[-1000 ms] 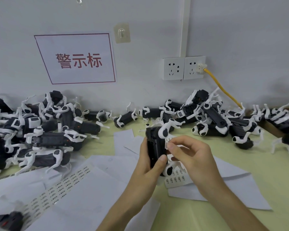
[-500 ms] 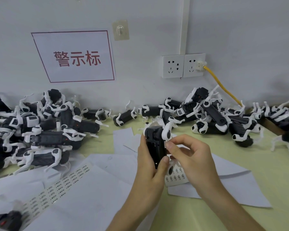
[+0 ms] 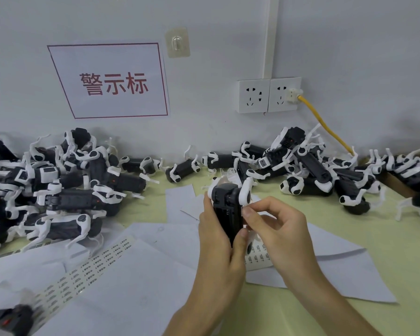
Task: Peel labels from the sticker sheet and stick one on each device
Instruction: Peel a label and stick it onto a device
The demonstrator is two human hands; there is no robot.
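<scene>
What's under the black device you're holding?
A white sticker sheet with rows of small printed labels, lying on white paper. The right hand and black-and-white device cover most of it.

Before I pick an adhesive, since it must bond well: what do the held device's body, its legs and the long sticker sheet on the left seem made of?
Device body, gripped by the left hand: matte black moulded plastic, judging by its ribbed, dull surface. Legs: smooth white plastic with slight sheen. Sticker sheet: probably glossy release paper; it glints between the printed labels.
</scene>
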